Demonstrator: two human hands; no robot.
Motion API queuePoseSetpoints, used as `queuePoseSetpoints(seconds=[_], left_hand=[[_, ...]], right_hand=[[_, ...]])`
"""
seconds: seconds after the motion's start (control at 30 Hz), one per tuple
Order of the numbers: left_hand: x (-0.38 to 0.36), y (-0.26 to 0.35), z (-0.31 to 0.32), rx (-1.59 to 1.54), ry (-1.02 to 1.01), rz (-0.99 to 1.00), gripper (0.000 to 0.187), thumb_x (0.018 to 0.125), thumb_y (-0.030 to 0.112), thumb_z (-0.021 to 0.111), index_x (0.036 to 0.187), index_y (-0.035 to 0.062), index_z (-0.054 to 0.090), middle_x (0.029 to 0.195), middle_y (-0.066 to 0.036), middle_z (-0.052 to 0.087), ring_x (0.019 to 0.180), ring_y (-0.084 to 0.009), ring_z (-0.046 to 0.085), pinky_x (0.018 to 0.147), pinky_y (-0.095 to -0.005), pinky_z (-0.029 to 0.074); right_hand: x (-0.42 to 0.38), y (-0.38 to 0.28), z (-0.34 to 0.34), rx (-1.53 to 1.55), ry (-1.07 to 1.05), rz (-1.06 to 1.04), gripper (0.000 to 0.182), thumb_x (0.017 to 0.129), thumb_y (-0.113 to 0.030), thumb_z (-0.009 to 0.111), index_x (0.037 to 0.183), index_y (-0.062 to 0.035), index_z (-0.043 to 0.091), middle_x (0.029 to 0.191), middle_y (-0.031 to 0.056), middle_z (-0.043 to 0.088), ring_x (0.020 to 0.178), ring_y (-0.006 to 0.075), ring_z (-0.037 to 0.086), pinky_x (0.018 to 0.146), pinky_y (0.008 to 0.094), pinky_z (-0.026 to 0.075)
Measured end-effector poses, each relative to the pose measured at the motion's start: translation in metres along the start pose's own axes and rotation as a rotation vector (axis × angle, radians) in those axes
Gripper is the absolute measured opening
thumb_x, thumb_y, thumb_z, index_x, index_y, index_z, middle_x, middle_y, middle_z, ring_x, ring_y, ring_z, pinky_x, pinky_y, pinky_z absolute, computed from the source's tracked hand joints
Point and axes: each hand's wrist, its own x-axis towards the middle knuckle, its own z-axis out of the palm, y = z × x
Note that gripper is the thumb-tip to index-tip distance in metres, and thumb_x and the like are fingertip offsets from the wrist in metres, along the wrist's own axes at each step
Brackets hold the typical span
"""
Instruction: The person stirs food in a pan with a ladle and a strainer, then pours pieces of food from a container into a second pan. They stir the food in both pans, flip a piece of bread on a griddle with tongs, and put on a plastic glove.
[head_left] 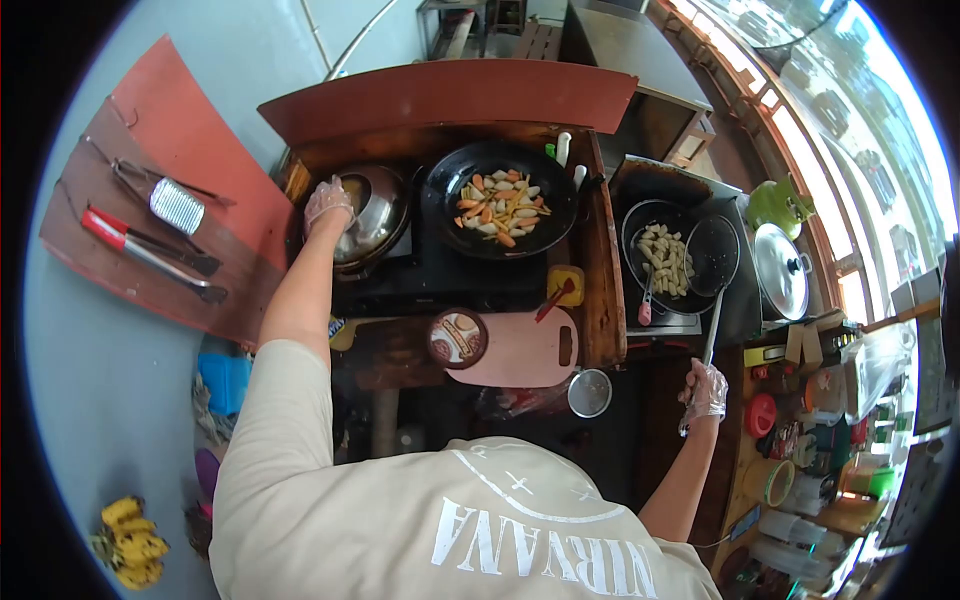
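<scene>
My left hand (328, 205), in a clear plastic glove, is closed at the top of a shiny metal lid (372, 215) that covers a pan on the left of the stove. My right hand (704, 392), also gloved, grips the long handle of a strainer (712, 255). The strainer's round head rests over the right side of a dark pan (640, 215) that holds pale food pieces (664, 262). A pink-handled utensil (645, 312) leans in that pan. Between my hands, a black wok (450, 215) holds orange and white pieces (502, 205).
A pink cutting board (530, 350) with a round brown container (457, 338) lies before the stove. A lidded pot (782, 272) and green gas cylinder (778, 206) stand at right. Tongs (150, 252) and a grater (177, 203) hang at left. A wooden partition (598, 260) separates the stoves.
</scene>
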Motion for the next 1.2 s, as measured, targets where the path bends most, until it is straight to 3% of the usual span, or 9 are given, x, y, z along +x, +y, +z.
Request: queuePoseSetpoints(seconds=[0.17, 0.23, 0.5, 0.6, 0.63, 0.83, 0.93, 1.07, 1.2], left_hand=[[0.043, -0.019, 0.028, 0.018, -0.279, 0.216, 0.027, 0.086, 0.016, 0.059, 0.109, 0.0076, 0.069, 0.116, -0.017, 0.067, 0.115, -0.0313, 0.061, 0.096, -0.0423, 0.051], [0.038, -0.008, 0.006, -0.019, -0.3, 0.116, 0.026, 0.083, 0.013, 0.062, 0.106, 0.0056, 0.07, 0.116, -0.018, 0.067, 0.112, -0.033, 0.063, 0.093, -0.0431, 0.052], [0.054, -0.018, -0.031, -0.205, -0.213, -0.174, 0.024, 0.088, 0.018, 0.059, 0.103, 0.0042, 0.072, 0.111, -0.022, 0.067, 0.104, -0.0384, 0.065, 0.088, -0.0452, 0.054], [0.053, 0.001, -0.064, -0.107, -0.098, 0.059, 0.024, 0.089, 0.019, 0.057, 0.103, 0.0046, 0.07, 0.107, -0.023, 0.068, 0.1, -0.0393, 0.066, 0.086, -0.0475, 0.054], [0.052, 0.01, -0.073, -0.107, -0.094, 0.066, 0.024, 0.089, 0.019, 0.057, 0.103, 0.0046, 0.07, 0.107, -0.023, 0.068, 0.1, -0.0393, 0.066, 0.086, -0.0475, 0.054], [0.021, 0.11, -0.113, -0.265, 0.066, 0.589, 0.022, 0.086, 0.019, 0.055, 0.096, 0.0046, 0.068, 0.099, -0.023, 0.068, 0.094, -0.0402, 0.066, 0.083, -0.0484, 0.053], [0.008, 0.173, -0.105, -0.189, -0.144, 0.589, 0.022, 0.085, 0.017, 0.056, 0.096, 0.0055, 0.071, 0.102, -0.021, 0.069, 0.097, -0.039, 0.067, 0.085, -0.0475, 0.054], [-0.021, 0.237, -0.105, -0.159, -0.284, 0.569, 0.023, 0.085, 0.015, 0.057, 0.099, 0.0061, 0.074, 0.108, -0.02, 0.069, 0.103, -0.036, 0.067, 0.088, -0.044, 0.055], [-0.013, 0.274, -0.064, -0.107, -0.244, 0.578, 0.02, 0.086, 0.024, 0.063, 0.098, 0.0106, 0.072, 0.107, -0.017, 0.069, 0.103, -0.0362, 0.066, 0.089, -0.0458, 0.055]], right_hand=[[-0.035, -0.002, 0.011, 0.083, 0.06, 0.013, 0.018, 0.089, -0.024, 0.066, 0.086, -0.0097, 0.055, 0.059, -0.0002, 0.047, 0.04, 0.0128, 0.042, 0.038, 0.0299, 0.039], [-0.04, -0.001, 0.01, 0.067, 0.028, 0.002, 0.022, 0.085, -0.024, 0.069, 0.076, -0.012, 0.053, 0.059, -0.0005, 0.048, 0.04, 0.0135, 0.043, 0.04, 0.0307, 0.04], [-0.054, -0.001, 0.006, 0.168, 0.045, -0.022, 0.022, 0.084, -0.023, 0.072, 0.078, -0.0121, 0.054, 0.059, -0.0007, 0.05, 0.04, 0.0133, 0.045, 0.04, 0.03, 0.04], [-0.053, 0.0, 0.003, 0.19, 0.041, -0.013, 0.022, 0.086, -0.022, 0.07, 0.076, -0.0109, 0.054, 0.059, -0.0001, 0.05, 0.041, 0.0134, 0.044, 0.041, 0.03, 0.04], [-0.054, 0.0, 0.003, 0.194, 0.032, -0.009, 0.024, 0.088, -0.022, 0.068, 0.074, -0.0099, 0.053, 0.06, 0.0004, 0.049, 0.042, 0.0136, 0.042, 0.042, 0.0305, 0.04], [-0.054, -0.004, 0.007, 0.214, 0.01, 0.018, 0.022, 0.087, -0.019, 0.066, 0.073, -0.0099, 0.052, 0.059, 0.0004, 0.049, 0.042, 0.0134, 0.042, 0.042, 0.0309, 0.04], [-0.05, 0.001, 0.005, 0.199, -0.015, 0.041, 0.017, 0.085, -0.02, 0.069, 0.078, -0.0106, 0.058, 0.059, -0.0006, 0.05, 0.043, 0.0126, 0.044, 0.043, 0.0298, 0.04], [-0.059, -0.006, 0.005, 0.16, -0.025, 0.077, 0.021, 0.085, -0.018, 0.068, 0.073, -0.0112, 0.053, 0.059, -0.0004, 0.05, 0.043, 0.0129, 0.044, 0.043, 0.0313, 0.041], [-0.06, -0.006, 0.0, 0.137, -0.026, 0.096, 0.022, 0.086, -0.018, 0.067, 0.073, -0.0117, 0.05, 0.059, 0.0005, 0.05, 0.044, 0.0134, 0.044, 0.043, 0.0313, 0.041]])
